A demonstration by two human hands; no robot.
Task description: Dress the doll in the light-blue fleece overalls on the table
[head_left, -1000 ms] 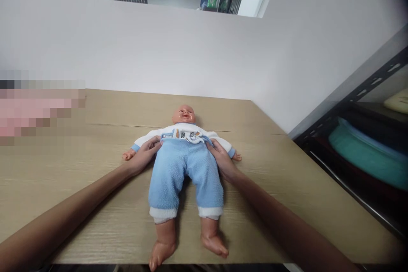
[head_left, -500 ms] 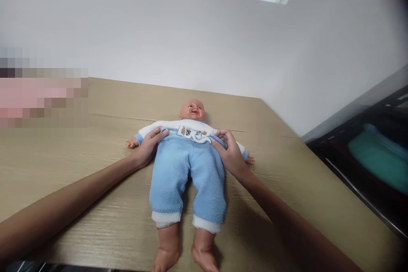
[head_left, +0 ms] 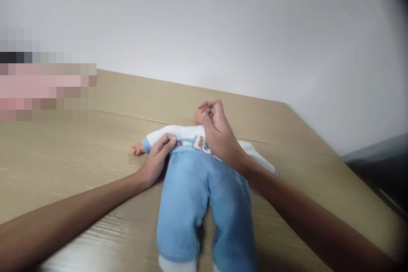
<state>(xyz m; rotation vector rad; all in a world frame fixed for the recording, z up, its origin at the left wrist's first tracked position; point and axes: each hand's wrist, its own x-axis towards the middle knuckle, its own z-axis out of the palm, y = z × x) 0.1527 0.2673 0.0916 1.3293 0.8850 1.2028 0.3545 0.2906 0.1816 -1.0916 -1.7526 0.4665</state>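
Note:
A baby doll [head_left: 199, 117] lies on its back on the table, feet toward me, in light blue fleece trousers [head_left: 188, 199] and a white long-sleeved top [head_left: 178, 131]. My left hand [head_left: 159, 153] pinches the blue-edged hem of the top at the doll's waist, just above the trousers. Raised over the chest, my right hand [head_left: 221, 131] has loosely curled fingers, a little apart, with nothing visible in them. It hides most of the doll's face and part of the cartoon print on the top. The doll's feet are out of view.
The wooden table [head_left: 127, 93] has a seam across it and meets a pale wall [head_left: 178, 29] behind. A blurred, pixelated pinkish patch [head_left: 41, 85] covers the left edge. Something dark [head_left: 379, 170] stands beyond the table's right side.
My right hand has let go of the top's hem and risen toward the doll's head. My left hand stays on the hem. The view has shifted and come closer to the doll.

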